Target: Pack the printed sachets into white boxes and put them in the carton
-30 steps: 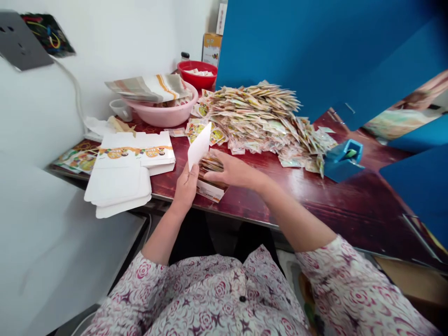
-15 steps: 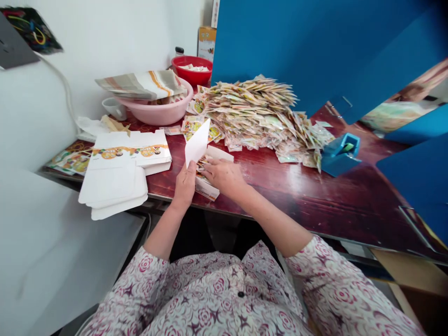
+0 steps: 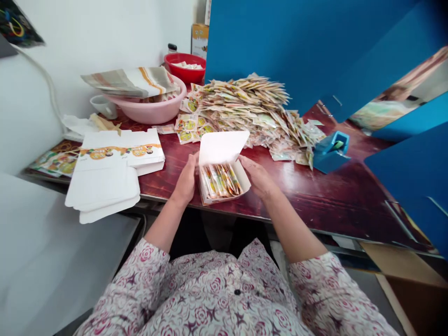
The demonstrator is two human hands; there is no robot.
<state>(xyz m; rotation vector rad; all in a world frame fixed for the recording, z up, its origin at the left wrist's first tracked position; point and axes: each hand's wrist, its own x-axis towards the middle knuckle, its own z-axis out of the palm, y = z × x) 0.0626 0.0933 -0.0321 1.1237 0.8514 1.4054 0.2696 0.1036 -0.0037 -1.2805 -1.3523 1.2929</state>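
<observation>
A small white carton [image 3: 224, 140] stands at the table's front edge with its lid raised. Several upright sachets [image 3: 220, 181] fill much of it in a row, leaving a gap along the right side. My left hand [image 3: 187, 179] grips the carton's left side. On the opposite side my right hand [image 3: 257, 177] holds its right wall, the fingertips partly hidden behind it. Just beyond, a large heap of sachets [image 3: 245, 105] spreads across the table, with a few lying flat at its left end.
Flat unfolded cartons [image 3: 105, 182] are stacked at the left, overhanging the edge. Behind them are a pink basin [image 3: 150, 109] with folded sheeting on top, a white cup [image 3: 105, 107] and a red basin [image 3: 185, 70]. A blue tape dispenser [image 3: 331, 151] stands right of the heap, before blue partitions [image 3: 297, 46].
My right hand has come out of the carton and moved to its right side. The carton has turned to face me, its sachets now in view. The camera view has shifted slightly.
</observation>
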